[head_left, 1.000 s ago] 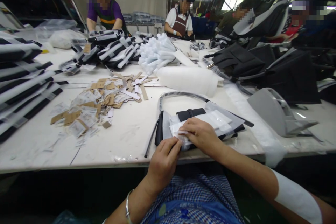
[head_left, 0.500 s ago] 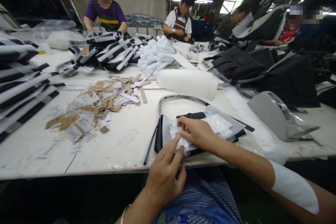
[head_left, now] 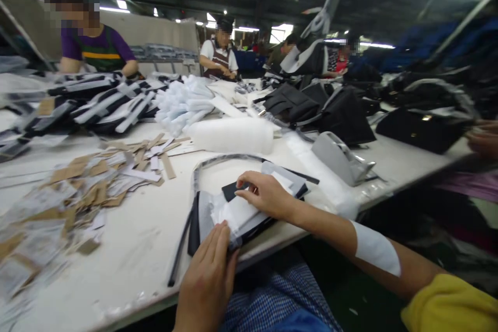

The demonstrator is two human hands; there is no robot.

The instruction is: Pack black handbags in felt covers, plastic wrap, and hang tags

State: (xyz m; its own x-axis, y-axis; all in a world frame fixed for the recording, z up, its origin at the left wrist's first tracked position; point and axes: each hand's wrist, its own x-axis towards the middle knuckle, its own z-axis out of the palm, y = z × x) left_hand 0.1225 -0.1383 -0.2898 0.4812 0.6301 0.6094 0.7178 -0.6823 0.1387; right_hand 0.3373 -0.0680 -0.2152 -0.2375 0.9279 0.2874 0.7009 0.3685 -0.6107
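A black handbag [head_left: 193, 231] lies on the table before me, partly covered by grey and white wrapping sheets [head_left: 241, 212]. Its long handle [head_left: 194, 179], wrapped in clear film, arches behind it. My left hand [head_left: 208, 272] rests with outstretched fingers on the near left edge of the wrapping. Above the middle of the bag, my right hand [head_left: 268, 194] has its thumb and fingers curled at a black flap [head_left: 229, 192], seemingly gripping its right end. The hand hides part of that flap.
Loose tags and card strips [head_left: 101, 181] spread to my left. Behind the bag lies a white foam roll [head_left: 233, 135], with wrapped bundles [head_left: 109, 101] farther back. A grey shaped piece [head_left: 336, 158] and black bags [head_left: 330, 114] sit right. Co-workers [head_left: 220, 54] stand across the table [head_left: 136, 264].
My view has swung right. Across the wrapping, my right hand has moved away from my left hand to the black flap. My left fingers now lie flatter and closer together.
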